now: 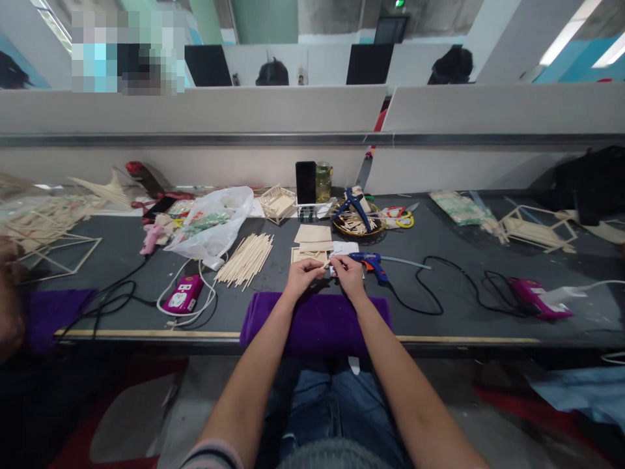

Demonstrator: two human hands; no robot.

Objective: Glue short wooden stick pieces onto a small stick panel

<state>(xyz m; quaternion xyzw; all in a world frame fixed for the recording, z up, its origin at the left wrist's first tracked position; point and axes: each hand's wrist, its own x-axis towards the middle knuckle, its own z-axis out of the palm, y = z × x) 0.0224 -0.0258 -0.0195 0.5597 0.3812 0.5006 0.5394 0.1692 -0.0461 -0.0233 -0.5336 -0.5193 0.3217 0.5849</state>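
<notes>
My left hand and my right hand meet over the far edge of a purple cloth. Both are closed in a pinch on a thin pale wooden stick held between them. Just beyond my fingers lie flat wooden panels and a small white piece. A blue glue gun lies right of my right hand, its black cord trailing off to the right.
A bundle of wooden sticks and a plastic bag lie to the left, with a magenta power strip. A phone, a jar, a basket of sticks and scissors stand behind. Stick frames sit at the right.
</notes>
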